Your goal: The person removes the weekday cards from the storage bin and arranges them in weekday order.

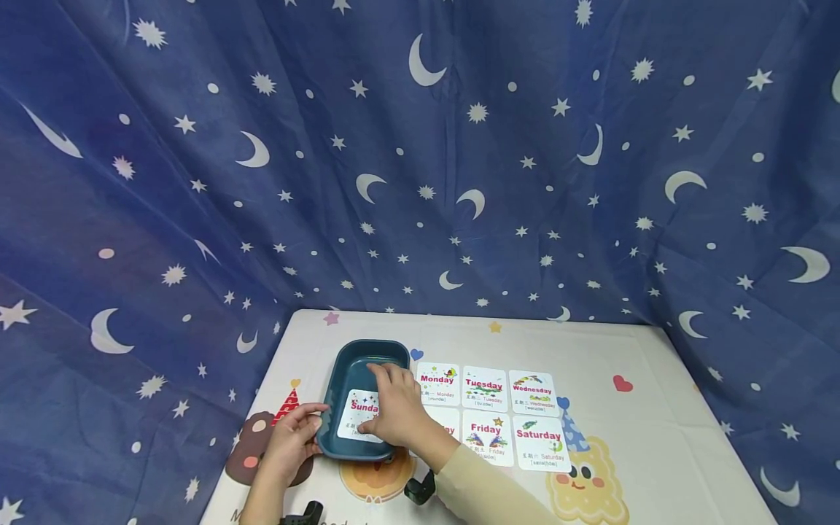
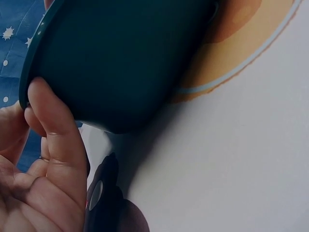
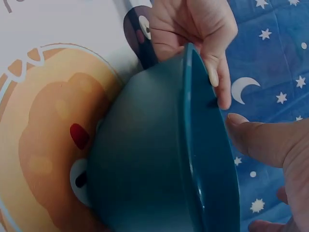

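Note:
A dark teal tray (image 1: 337, 379) stands on the table, tilted in both wrist views. My left hand (image 1: 292, 436) holds its left side, thumb at the rim (image 2: 30, 58) and fingers against the outer wall. Inside the tray is a white card printed "Sunday" (image 1: 357, 415), partly covered by my right hand (image 1: 399, 408). That hand reaches over the tray's right side with thumb and fingers spread apart. Its thumb (image 3: 260, 140) appears above the rim in the right wrist view, where the card is hidden.
Right of the tray lie two rows of cards: Monday (image 1: 438, 386), Tuesday (image 1: 484, 390), Wednesday (image 1: 533, 394) above, Friday (image 1: 487, 437) and Saturday (image 1: 541, 443) below, beside one partly covered by my right forearm. A blue star-patterned curtain (image 1: 420, 146) stands behind the table.

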Demonstrator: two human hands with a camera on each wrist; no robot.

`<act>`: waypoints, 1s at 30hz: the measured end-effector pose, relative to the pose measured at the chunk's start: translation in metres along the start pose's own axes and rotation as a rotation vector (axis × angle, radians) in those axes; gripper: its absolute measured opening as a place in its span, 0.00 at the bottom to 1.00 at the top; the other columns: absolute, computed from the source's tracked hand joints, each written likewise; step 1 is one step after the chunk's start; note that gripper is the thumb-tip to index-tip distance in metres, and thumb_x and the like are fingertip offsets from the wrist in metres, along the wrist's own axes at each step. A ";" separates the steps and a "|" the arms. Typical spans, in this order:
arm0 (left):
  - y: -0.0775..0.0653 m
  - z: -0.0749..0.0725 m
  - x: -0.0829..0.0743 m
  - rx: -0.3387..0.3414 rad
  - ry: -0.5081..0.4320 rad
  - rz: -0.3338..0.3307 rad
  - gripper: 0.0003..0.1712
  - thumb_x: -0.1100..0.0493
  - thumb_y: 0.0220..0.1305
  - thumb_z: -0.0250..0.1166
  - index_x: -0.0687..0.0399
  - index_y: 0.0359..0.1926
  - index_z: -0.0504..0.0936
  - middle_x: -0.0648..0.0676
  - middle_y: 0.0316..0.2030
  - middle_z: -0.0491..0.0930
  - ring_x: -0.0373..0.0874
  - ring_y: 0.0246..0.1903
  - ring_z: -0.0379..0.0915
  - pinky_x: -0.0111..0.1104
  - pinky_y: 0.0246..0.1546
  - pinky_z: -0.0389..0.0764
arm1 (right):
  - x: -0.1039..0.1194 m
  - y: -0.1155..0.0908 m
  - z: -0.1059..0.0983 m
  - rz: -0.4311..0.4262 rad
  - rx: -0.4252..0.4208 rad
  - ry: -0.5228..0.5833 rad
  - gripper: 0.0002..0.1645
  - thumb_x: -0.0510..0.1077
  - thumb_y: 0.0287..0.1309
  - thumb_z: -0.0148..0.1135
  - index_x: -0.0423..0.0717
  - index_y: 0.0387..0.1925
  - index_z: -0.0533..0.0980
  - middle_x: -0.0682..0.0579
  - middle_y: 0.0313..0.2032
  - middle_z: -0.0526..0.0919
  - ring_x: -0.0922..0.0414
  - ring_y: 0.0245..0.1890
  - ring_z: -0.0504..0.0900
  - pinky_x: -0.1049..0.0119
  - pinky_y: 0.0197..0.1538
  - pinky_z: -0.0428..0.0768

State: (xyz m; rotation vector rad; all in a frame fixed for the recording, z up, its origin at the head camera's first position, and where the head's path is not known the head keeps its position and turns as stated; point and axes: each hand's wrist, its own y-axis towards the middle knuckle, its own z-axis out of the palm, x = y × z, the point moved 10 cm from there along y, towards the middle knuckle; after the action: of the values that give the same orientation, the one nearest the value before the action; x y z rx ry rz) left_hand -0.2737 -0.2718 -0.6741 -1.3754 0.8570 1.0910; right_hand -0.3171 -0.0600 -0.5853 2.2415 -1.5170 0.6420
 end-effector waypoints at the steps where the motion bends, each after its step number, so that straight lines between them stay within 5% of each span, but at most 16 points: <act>1: 0.000 0.000 0.000 0.001 -0.001 -0.002 0.19 0.70 0.78 0.57 0.69 0.66 0.77 0.55 0.33 0.78 0.43 0.27 0.77 0.34 0.27 0.84 | 0.002 0.001 0.002 -0.007 0.002 -0.002 0.69 0.59 0.43 0.89 0.57 0.82 0.59 0.45 0.76 0.67 0.41 0.76 0.63 0.38 0.75 0.66; 10: 0.000 -0.001 0.001 0.002 -0.003 -0.003 0.17 0.70 0.78 0.57 0.66 0.63 0.80 0.55 0.33 0.79 0.44 0.27 0.77 0.34 0.27 0.84 | 0.010 0.008 0.019 -0.064 0.038 -0.081 0.71 0.62 0.42 0.89 0.57 0.83 0.58 0.45 0.75 0.69 0.43 0.76 0.65 0.42 0.75 0.70; 30: 0.000 0.001 0.000 0.020 -0.023 -0.007 0.18 0.70 0.78 0.58 0.67 0.64 0.79 0.54 0.33 0.78 0.43 0.28 0.76 0.34 0.27 0.83 | 0.012 0.022 0.044 -0.033 0.129 -0.311 0.74 0.69 0.38 0.88 0.60 0.83 0.58 0.48 0.72 0.73 0.48 0.70 0.70 0.50 0.69 0.73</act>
State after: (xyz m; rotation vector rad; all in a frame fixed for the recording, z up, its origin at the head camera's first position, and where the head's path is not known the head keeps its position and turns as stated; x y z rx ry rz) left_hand -0.2742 -0.2713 -0.6743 -1.3458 0.8445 1.0882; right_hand -0.3263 -0.0999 -0.6145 2.5544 -1.6145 0.4044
